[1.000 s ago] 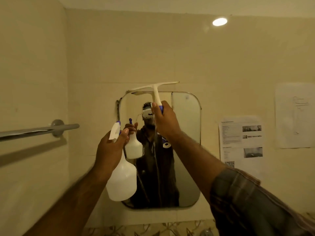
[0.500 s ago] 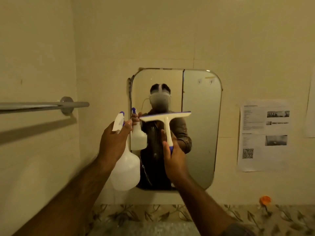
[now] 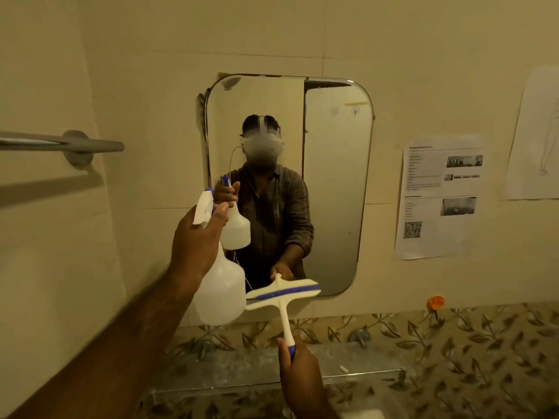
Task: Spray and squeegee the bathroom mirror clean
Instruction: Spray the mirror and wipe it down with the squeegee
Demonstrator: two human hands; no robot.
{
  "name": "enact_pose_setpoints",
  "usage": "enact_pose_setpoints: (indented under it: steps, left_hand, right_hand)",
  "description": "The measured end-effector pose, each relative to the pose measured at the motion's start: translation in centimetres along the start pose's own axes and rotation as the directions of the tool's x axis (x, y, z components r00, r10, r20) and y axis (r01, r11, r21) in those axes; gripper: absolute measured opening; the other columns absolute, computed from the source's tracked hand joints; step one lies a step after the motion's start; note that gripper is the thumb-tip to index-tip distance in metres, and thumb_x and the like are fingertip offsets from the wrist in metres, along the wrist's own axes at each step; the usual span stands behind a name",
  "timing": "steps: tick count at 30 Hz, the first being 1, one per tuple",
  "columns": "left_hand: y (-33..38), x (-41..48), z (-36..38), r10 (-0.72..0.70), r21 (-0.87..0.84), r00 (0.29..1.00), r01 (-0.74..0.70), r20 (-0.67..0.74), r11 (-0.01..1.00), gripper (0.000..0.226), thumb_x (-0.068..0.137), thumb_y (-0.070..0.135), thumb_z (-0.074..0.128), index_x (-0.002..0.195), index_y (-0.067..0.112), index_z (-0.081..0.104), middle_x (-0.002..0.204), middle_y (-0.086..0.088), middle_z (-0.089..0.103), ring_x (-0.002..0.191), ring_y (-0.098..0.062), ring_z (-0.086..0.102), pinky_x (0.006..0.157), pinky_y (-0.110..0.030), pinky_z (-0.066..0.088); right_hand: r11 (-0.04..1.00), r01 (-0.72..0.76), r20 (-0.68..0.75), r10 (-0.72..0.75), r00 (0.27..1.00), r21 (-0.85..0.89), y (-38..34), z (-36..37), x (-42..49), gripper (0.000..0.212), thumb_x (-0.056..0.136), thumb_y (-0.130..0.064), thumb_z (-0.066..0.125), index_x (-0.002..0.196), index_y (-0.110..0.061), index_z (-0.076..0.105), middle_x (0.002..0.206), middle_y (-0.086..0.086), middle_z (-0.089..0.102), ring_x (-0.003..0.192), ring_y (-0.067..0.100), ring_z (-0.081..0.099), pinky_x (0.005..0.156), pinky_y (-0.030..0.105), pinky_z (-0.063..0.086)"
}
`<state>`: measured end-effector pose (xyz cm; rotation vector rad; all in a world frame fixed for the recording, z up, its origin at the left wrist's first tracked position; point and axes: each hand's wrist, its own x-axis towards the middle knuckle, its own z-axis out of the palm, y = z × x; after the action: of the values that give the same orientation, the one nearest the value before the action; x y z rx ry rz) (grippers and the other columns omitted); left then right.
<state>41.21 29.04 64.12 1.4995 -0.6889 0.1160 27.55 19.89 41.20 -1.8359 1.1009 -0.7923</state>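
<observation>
1. The left hand [image 3: 196,237] grasps the spray bottle [image 3: 220,291], centre-left of frame.
2. The right hand [image 3: 302,379], bottom centre, clutches the squeegee [image 3: 282,293], its blade at the mirror's [image 3: 335,189] lower edge.

Head view, close, facing mirror [image 3: 332,192]

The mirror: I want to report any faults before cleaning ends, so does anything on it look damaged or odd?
Yes. The mirror shows a dark, ragged patch along its top edge, right of centre, like a chip or worn backing. A smudge marks its upper left corner.
</observation>
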Motion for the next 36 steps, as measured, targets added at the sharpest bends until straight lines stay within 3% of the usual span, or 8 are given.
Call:
enact_pose_setpoints:
  steps: [4,11,14,18,21,29,32,36]
  left_hand:
    - [-0.1,-0.3,-1.1,-0.004,0.008,1.000,0.004,0.015,1.000,0.053,0.090,0.051,0.054,0.125,0.011,0.060,0.112,-0.011,0.067,0.089,-0.018,0.057,0.066,-0.019,0.040]
    - [1.6,0.7,-3.7,0.016,-0.070,1.000,-0.018,-0.020,0.997,0.053,0.090,0.048,0.056,0.129,0.012,0.060,0.119,-0.009,0.066,0.102,-0.022,0.058,0.069,-0.022,0.038]
    - [2.5,1.5,-4.4,0.033,-0.108,0.999,-0.035,-0.023,0.994,0.055,0.090,0.049,0.055,0.133,0.016,0.057,0.121,-0.008,0.066,0.108,-0.023,0.058,0.080,-0.028,0.037]
    - [3.0,2.4,-5.1,0.053,-0.112,0.998,-0.056,-0.035,0.992,0.057,0.087,0.052,0.055,0.132,0.017,0.056,0.118,-0.008,0.066,0.098,-0.018,0.059,0.073,-0.022,0.039]
    - [2.6,3.0,-5.5,0.062,-0.093,0.997,-0.065,-0.037,0.994,0.055,0.087,0.052,0.055,0.128,0.016,0.059,0.113,-0.006,0.067,0.084,-0.010,0.057,0.061,-0.014,0.034]
    - [0.1,3.9,-6.0,0.058,-0.063,0.997,-0.061,-0.048,0.996,0.043,0.090,0.046,0.057,0.119,0.014,0.064,0.107,-0.006,0.069,0.094,-0.019,0.061,0.063,-0.013,0.035]
    - [-0.8,4.0,-5.8,0.051,-0.032,0.997,-0.052,-0.053,0.998,0.038,0.091,0.044,0.056,0.111,0.013,0.066,0.100,-0.007,0.070,0.083,-0.011,0.060,0.061,-0.013,0.034]
    - [-2.0,4.1,-5.2,0.058,0.024,0.997,-0.057,-0.042,0.998,0.041,0.091,0.046,0.054,0.114,0.014,0.067,0.098,-0.001,0.068,0.077,-0.006,0.057,0.058,-0.009,0.033]
  right_hand:
    - [0.999,-0.022,0.061,0.019,0.998,0.050,-2.8,-1.7,-1.7,0.037,0.099,-0.047,0.050,0.093,-0.013,0.062,0.079,0.005,0.064,0.073,0.017,0.062,0.077,0.036,0.055]
    - [0.746,0.426,0.070,-0.530,0.845,0.512,-22.3,-9.9,1.9,0.034,0.104,-0.041,0.041,0.109,-0.012,0.058,0.069,-0.001,0.059,0.052,0.008,0.053,0.047,0.022,0.046]
    - [0.661,0.602,-0.004,-0.672,0.741,0.448,-29.7,-11.5,4.4,0.036,0.104,-0.042,0.041,0.114,-0.010,0.054,0.067,0.003,0.059,0.048,0.011,0.056,0.046,0.025,0.049]
    - [0.637,0.641,-0.063,-0.686,0.725,0.428,-34.4,-10.9,7.2,0.040,0.105,-0.043,0.038,0.117,-0.007,0.052,0.068,-0.001,0.050,0.051,0.008,0.045,0.050,0.027,0.043]
    - [0.657,0.642,-0.091,-0.668,0.739,0.395,-34.7,-9.6,8.6,0.039,0.104,-0.044,0.038,0.121,-0.011,0.051,0.078,0.005,0.052,0.060,0.011,0.048,0.066,0.036,0.047]
    - [0.717,0.646,-0.193,-0.617,0.763,0.262,-29.1,-3.9,9.1,0.041,0.101,-0.051,0.038,0.131,-0.025,0.047,0.122,0.015,0.062,0.100,0.023,0.068,0.085,0.038,0.062]
    - [0.734,0.614,-0.177,-0.589,0.788,0.290,-23.5,-1.1,7.7,0.046,0.098,-0.055,0.038,0.140,-0.035,0.041,0.102,-0.005,0.068,0.082,0.002,0.070,0.063,0.014,0.057]
    - [0.805,0.508,-0.092,-0.506,0.858,0.307,-16.1,1.5,5.4,0.026,0.089,-0.064,0.038,0.103,-0.049,0.054,0.077,-0.019,0.069,0.064,-0.002,0.067,0.052,0.010,0.051]
